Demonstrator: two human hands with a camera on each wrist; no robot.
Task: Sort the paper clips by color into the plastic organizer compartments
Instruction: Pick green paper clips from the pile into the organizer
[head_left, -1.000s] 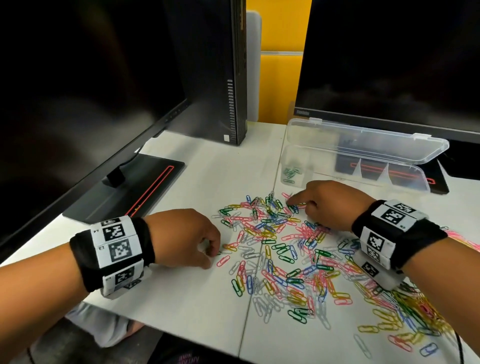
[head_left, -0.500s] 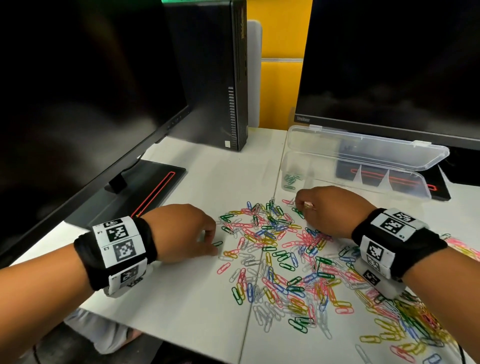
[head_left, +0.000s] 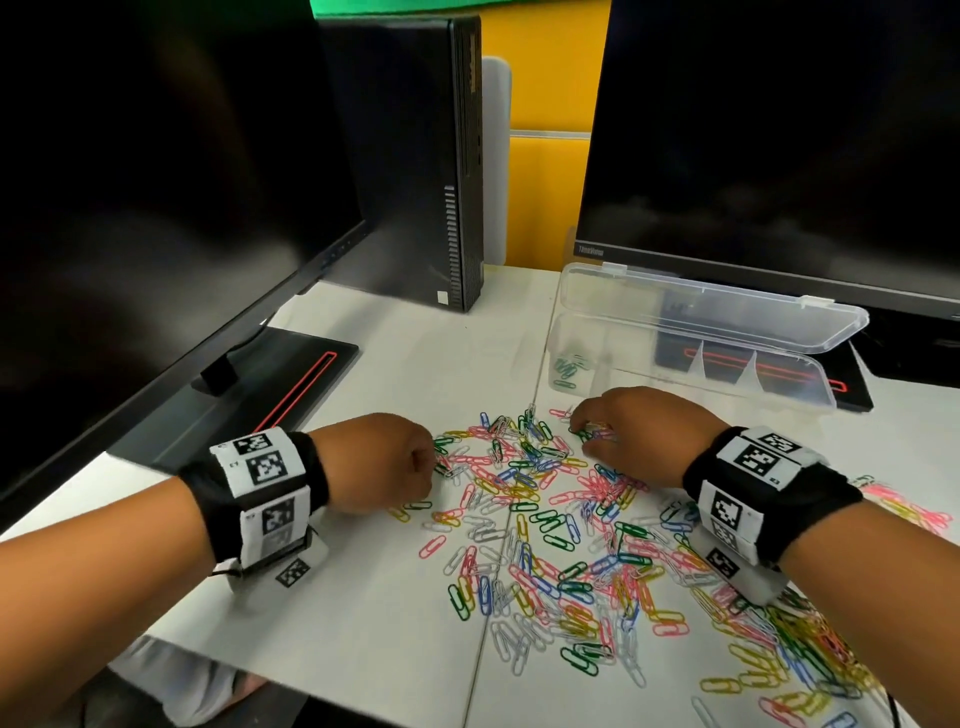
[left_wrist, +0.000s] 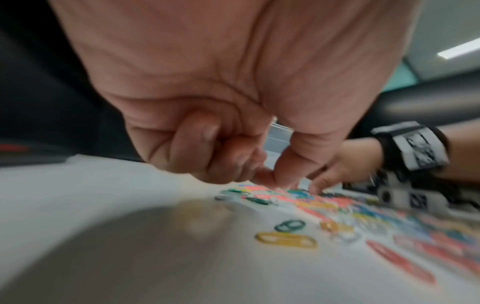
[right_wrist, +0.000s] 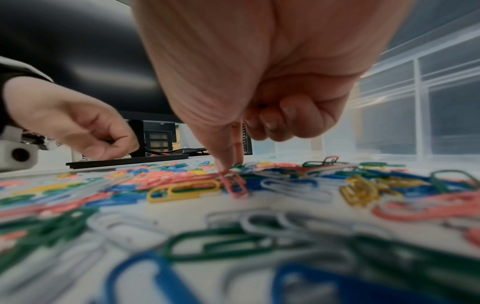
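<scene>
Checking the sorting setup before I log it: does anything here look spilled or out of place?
Mostly the paper clips: they lie loose and colour-mixed across the desk. In the open organizer, only the leftmost compartment holds any, green clips.

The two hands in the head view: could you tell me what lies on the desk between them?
In the head view, between the left hand and the right hand lies the far edge of the paper clip pile, mixed colours, on the white desk.

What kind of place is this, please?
Most likely an office desk. Two dark monitors stand on a white table, with a small desktop computer between them. Coloured paper clips lie scattered before a clear plastic organizer.
</scene>
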